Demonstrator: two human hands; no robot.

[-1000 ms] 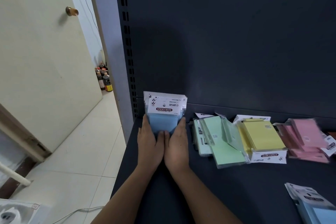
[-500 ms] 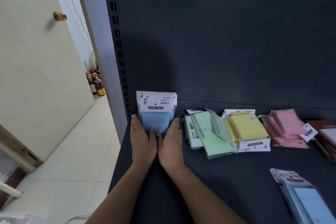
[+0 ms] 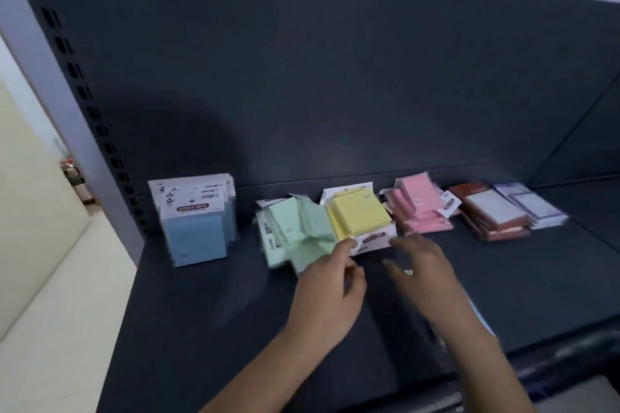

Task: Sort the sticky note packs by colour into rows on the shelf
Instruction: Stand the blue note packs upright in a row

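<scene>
Head view, motion blur on both hands.

- Blue packs (image 3: 196, 228): stacked on edge, upright, against the back panel (image 3: 335, 77). Well to the left of the left hand (image 3: 330, 298) and beyond it. Apart from all other piles.
- Green packs (image 3: 298, 231): loose, fanned pile lying just beyond the left hand's fingertips, up and to its left.
- Left hand: fingers loosely curled, holding nothing. Forefinger reaches to the near edge where the green pile meets the yellow packs (image 3: 359, 214); contact cannot be judged through the blur.
- Yellow packs: flat, straight beyond the gap between the two hands, touching the green pile.
- Right hand (image 3: 422, 268): fingers spread, palm down over the shelf (image 3: 218, 312), gripping nothing.
- Pink packs (image 3: 419, 208): leaning pile directly beyond the right hand.
- Brown packs (image 3: 489, 211), then pale lavender packs (image 3: 533, 208): beyond the right hand and to its right, side by side.
- A light blue pack (image 3: 478, 313) shows partly beside the right forearm; blurred.
</scene>
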